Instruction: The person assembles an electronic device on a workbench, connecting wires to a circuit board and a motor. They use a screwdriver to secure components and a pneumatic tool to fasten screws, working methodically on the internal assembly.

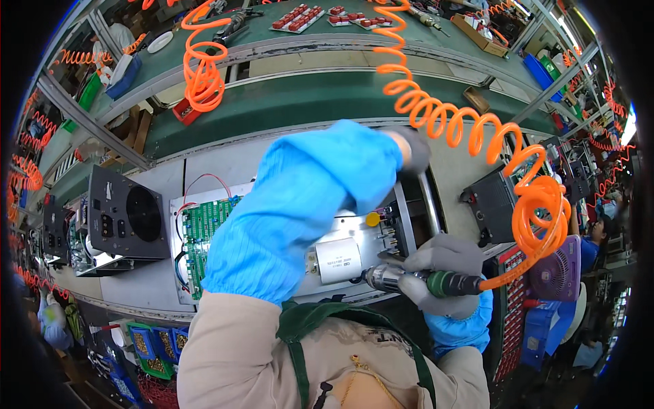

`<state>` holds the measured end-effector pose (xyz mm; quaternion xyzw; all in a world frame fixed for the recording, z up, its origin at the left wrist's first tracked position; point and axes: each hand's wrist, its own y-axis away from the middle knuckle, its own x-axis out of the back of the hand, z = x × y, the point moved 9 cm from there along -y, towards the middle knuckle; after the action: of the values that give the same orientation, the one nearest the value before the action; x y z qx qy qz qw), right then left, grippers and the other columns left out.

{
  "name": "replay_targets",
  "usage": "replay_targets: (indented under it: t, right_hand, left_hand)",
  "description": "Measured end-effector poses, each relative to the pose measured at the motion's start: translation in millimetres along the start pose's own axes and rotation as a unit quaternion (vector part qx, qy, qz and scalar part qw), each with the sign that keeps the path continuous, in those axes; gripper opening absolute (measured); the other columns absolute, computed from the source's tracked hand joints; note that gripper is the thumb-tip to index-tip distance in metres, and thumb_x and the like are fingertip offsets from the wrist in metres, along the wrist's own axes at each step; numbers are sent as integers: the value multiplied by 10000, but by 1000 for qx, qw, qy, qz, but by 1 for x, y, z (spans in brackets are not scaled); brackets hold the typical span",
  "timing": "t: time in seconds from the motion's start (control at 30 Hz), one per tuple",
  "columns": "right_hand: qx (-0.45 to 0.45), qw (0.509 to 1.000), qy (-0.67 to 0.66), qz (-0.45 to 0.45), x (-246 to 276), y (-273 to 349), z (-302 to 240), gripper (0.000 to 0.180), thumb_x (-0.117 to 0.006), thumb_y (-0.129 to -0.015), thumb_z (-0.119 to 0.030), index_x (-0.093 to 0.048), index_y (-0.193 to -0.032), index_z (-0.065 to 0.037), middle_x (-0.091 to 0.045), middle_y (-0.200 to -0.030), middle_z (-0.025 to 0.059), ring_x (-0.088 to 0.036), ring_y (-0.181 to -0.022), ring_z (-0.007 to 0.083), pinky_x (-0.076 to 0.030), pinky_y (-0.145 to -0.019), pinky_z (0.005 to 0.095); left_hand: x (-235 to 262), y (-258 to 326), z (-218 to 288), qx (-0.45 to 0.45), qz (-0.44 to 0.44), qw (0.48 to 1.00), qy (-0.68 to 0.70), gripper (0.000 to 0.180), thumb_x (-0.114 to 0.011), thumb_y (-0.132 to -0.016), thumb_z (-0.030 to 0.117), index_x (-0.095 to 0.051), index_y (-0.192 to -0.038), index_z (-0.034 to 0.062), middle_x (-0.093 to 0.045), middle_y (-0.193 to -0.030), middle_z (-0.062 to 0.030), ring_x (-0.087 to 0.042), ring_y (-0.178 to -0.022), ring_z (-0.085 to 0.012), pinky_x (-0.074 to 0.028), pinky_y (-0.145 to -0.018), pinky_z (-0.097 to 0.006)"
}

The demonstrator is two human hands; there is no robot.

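My right hand [446,255], in a grey glove, grips a pneumatic screwdriver [388,278] with a silver front and a dark green body. An orange coiled hose joins its rear end. The tool points left, beside a white cylindrical capacitor [338,261] on a metal chassis [272,191]. My left arm, in a blue sleeve, reaches across the chassis. At its end my left hand [414,151], also gloved, is near a metal rail [429,204]; its fingers are blurred and mostly hidden. A green circuit board [201,228] and a yellow round part [372,219] sit on the chassis.
A black housing [129,211] with a round grille stands left. Another dark housing [487,204] is at right. Orange coiled hoses [436,116] hang over the bench. A purple fan [553,276] and blue bins [545,330] are at lower right; small-parts bins [153,344] at lower left.
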<state>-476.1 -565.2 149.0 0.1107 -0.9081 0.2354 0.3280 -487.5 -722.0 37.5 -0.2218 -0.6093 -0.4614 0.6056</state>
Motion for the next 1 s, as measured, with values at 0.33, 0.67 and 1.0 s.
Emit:
replay_targets:
  t: [0.33,0.67,1.0]
  right_hand:
    - [-5,995,61,84,32,-4,-29,161,-729,-555,-49,-601,-649,-76,-587,-638,60,-577,-522,195,-428,-453,292]
    - [-7,913,-381,144,-6,18,29,498,-663,-671,-44,-434,-1113,-34,-583,-906,156,-601,-839,295,-483,-847,476]
    - [-48,926,-357,111,-41,30,57,529,-620,-677,130,-455,-1160,-9,-623,-995,124,-634,-910,183,-510,-867,354]
  left_hand:
    - [-15,-24,21,37,26,996,-82,272,-589,-780,172,-721,-1015,141,-691,-1038,-81,-655,-968,-302,-521,-735,-460]
    - [-2,23,56,61,122,988,-76,286,-544,-819,242,-691,-1003,80,-665,-1030,-109,-586,-1059,-317,-292,-961,-602]
    - [-12,134,15,-16,424,880,214,228,-602,-813,254,-608,-941,65,-610,-867,-56,-561,-856,-204,-460,-744,-325]
